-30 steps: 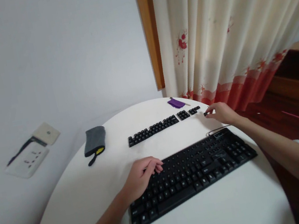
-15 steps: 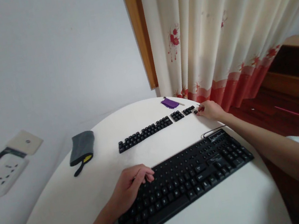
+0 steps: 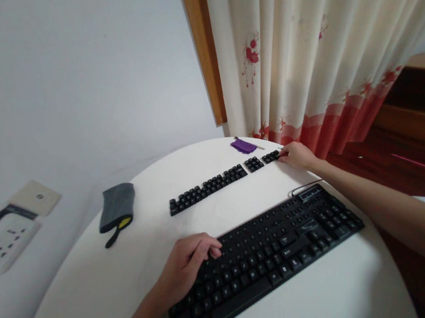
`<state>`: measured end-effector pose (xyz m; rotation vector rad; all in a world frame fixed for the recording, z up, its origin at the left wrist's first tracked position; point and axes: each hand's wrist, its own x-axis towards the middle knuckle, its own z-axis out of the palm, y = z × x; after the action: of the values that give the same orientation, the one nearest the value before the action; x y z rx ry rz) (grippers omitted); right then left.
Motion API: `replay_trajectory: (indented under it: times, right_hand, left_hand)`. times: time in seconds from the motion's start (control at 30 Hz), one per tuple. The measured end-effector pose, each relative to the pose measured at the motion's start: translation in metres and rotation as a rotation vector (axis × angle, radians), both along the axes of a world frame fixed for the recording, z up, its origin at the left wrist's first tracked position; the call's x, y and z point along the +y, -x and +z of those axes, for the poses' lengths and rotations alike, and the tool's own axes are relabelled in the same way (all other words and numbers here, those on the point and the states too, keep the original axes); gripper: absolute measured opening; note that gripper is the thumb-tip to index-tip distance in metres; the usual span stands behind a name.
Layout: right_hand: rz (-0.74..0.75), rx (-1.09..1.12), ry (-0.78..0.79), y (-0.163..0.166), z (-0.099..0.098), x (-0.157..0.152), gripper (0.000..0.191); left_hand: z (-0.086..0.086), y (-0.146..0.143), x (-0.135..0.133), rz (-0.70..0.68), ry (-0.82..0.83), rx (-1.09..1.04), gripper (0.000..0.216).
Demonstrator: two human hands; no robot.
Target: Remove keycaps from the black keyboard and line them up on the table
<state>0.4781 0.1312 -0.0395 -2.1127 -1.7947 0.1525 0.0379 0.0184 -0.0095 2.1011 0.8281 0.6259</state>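
Note:
A black keyboard point(image 3: 263, 259) lies at an angle on the white round table point(image 3: 110, 303), and small posts show in its upper rows where keycaps are off. My left hand point(image 3: 191, 261) rests over its left part with the fingers curled in and nothing seen in them. Beyond the keyboard, loose black keycaps point(image 3: 209, 186) stand in rows, with two smaller groups, a middle one point(image 3: 253, 164) and a right one point(image 3: 270, 157). My right hand point(image 3: 296, 156) reaches to the right end of these, thumb and fingers pinched at a keycap, which they mostly hide.
A grey pouch point(image 3: 117, 206) with a black loop lies at the table's left. A purple cloth point(image 3: 243, 146) with a thin stick is near the far edge. A cable point(image 3: 303, 185) leaves the keyboard's back. The wall point(image 3: 102, 91) and a curtain point(image 3: 281, 59) border the table.
My right hand has shifted slightly left, bringing its fingertips and the keycap against the right group. My left hand stays put on the keyboard.

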Motion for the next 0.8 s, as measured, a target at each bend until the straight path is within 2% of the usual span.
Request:
replay_trajectory:
  times: [0.4, 0.57, 0.7, 0.8]
  right_hand:
    - [0.012, 0.016, -0.010, 0.006, 0.002, -0.001, 0.019]
    - [0.020, 0.052, -0.043, 0.005, 0.011, -0.006, 0.016]
    - [0.028, 0.084, -0.092, -0.001, 0.023, -0.027, 0.022]
    - [0.045, 0.102, -0.108, -0.003, 0.029, -0.060, 0.029]
  left_hand:
    - [0.002, -0.001, -0.001, 0.007, 0.009, 0.024, 0.038]
    - [0.002, 0.000, -0.001, 0.009, 0.012, 0.027, 0.038]
    - [0.002, -0.001, 0.000, 0.011, 0.020, 0.047, 0.038]
    - [0.002, -0.002, -0.001, 0.017, 0.025, 0.055, 0.038]
